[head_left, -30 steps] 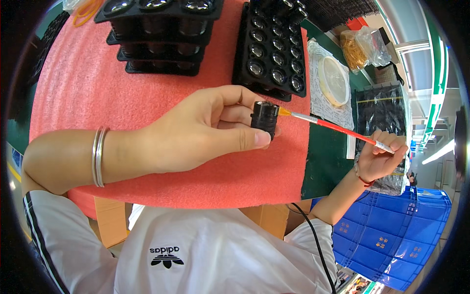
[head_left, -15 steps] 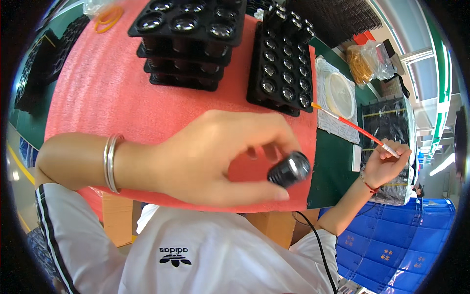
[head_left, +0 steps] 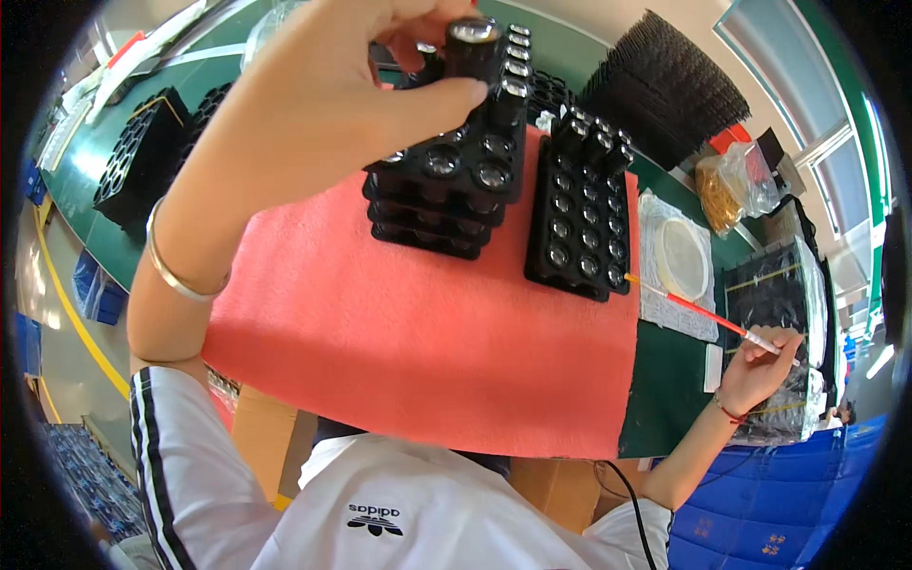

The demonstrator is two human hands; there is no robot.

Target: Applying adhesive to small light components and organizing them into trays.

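Note:
My left hand (head_left: 332, 95) is raised over the far side of the red mat (head_left: 418, 342) and grips a small black cylindrical lens part (head_left: 472, 46) between thumb and fingers, above a stack of black trays (head_left: 446, 195) filled with similar parts. My right hand (head_left: 760, 366) rests low at the right over the green table and holds a thin red and white swab stick (head_left: 708, 318), whose tip points toward a second black tray (head_left: 581, 228) of parts. A metal bangle (head_left: 171, 271) circles my left wrist.
A white round dish (head_left: 682, 258) sits on a cloth right of the trays. Behind it are bags of yellowish items (head_left: 731, 190) and a tall stack of black trays (head_left: 679, 95). More black trays (head_left: 142, 157) lie at the left, and blue crates (head_left: 788, 513) stand below right.
My left hand has lifted the black part from close in front of me up and away to above the tray stack. The right hand with the swab has stayed at the right.

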